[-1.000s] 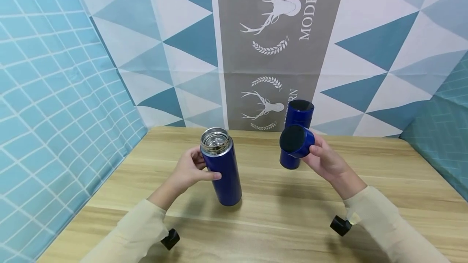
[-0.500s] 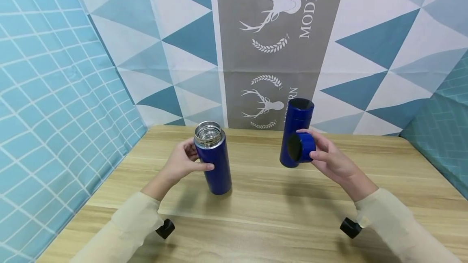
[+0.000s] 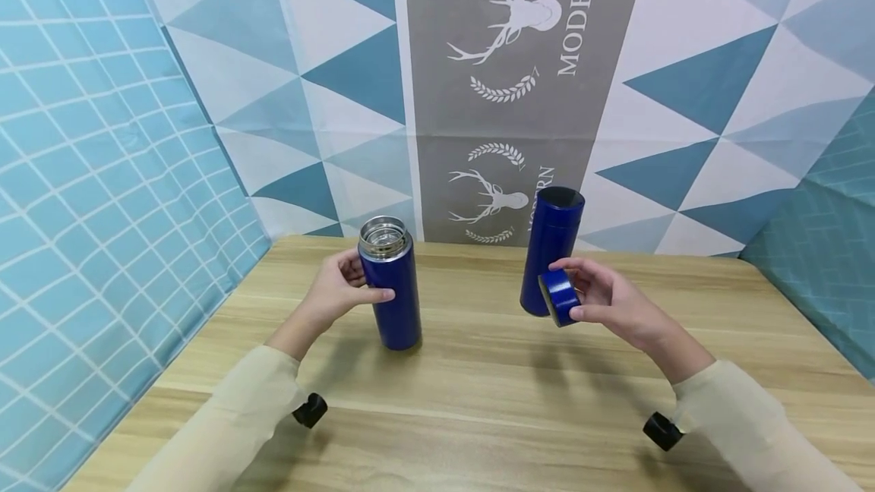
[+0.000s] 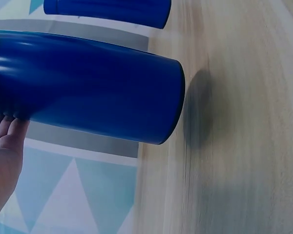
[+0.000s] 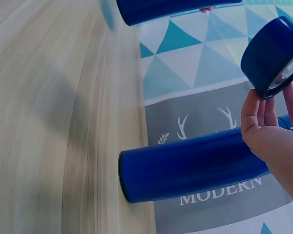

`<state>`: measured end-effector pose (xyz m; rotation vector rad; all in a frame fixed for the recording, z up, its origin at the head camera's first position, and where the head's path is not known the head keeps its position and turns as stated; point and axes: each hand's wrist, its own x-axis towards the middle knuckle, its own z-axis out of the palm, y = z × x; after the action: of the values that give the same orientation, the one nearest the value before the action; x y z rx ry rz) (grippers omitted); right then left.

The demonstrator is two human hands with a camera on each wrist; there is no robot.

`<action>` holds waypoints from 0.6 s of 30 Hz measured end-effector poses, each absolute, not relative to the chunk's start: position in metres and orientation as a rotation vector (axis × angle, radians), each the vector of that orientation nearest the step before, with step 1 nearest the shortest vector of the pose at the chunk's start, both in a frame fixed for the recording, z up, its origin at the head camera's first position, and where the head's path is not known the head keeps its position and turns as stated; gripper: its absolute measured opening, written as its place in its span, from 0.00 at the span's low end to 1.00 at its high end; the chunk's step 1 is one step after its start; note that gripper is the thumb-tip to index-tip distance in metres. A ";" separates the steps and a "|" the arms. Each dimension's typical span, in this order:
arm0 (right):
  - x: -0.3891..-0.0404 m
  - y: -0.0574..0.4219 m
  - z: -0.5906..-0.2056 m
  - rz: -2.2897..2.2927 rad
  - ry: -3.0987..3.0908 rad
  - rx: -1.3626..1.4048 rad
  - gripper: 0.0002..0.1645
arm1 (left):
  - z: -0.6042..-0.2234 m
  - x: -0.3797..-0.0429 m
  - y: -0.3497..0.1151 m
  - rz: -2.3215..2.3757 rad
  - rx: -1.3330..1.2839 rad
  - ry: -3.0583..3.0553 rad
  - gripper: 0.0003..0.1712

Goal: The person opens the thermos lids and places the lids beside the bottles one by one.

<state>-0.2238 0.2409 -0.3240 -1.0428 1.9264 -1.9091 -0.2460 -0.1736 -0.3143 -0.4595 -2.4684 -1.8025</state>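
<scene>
From the head camera, the left hand [image 3: 335, 296] gripped the upper body of an open blue flask [image 3: 390, 283], fingers behind it and thumb across the front. The flask stood upright on the wooden table [image 3: 492, 393], its steel mouth uncovered. The right hand [image 3: 608, 301] pinched a blue lid [image 3: 559, 297] between thumb and fingers, holding it tilted on edge above the table. Just behind the lid stood a second blue flask [image 3: 550, 245], upright and capped, near the patterned backdrop [image 3: 519, 59] printed with deer heads. Both arms wore cream sleeves [image 3: 225, 431].

In the left wrist view, the gripped flask [image 4: 88, 87] filled the frame, its base meeting the blurred table [image 4: 244, 122]. Fingertips [image 4: 5, 131] of the left hand showed against its side. Part of the second flask [image 4: 107, 10] appeared along the top edge.

In the right wrist view, the right hand [image 5: 271, 131] held the lid [image 5: 273, 56] clear of the table [image 5: 49, 117], fingers curled round its rim. The second flask [image 5: 185, 168] stood on the table beside the hand. The open flask [image 5: 171, 9] lay across the top edge, well apart.
</scene>
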 end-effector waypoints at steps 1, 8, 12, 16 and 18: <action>-0.223 0.241 -0.324 -1.891 1.962 -1.039 0.29 | -0.314 -0.247 -0.174 -1.798 -0.456 -2.470 0.38; -0.220 0.241 -0.325 -1.750 2.219 -0.997 0.32 | -0.317 -0.251 -0.175 -1.794 -0.427 -2.484 0.38; -0.220 0.242 -0.326 -1.679 2.334 -0.959 0.34 | -0.319 -0.252 -0.176 -1.800 -0.431 -2.480 0.38; -0.221 0.246 -0.329 -1.625 2.419 -0.951 0.34 | -0.320 -0.254 -0.178 -1.803 -0.431 -2.481 0.39; -0.222 0.247 -0.330 -1.587 2.469 -0.945 0.34 | -0.320 -0.254 -0.178 -1.803 -0.430 -2.484 0.39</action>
<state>-0.2220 0.2469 -0.3298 -0.9449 2.4686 -1.5873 -0.2539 -0.1782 -0.3203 -0.4304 -2.4836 -1.8033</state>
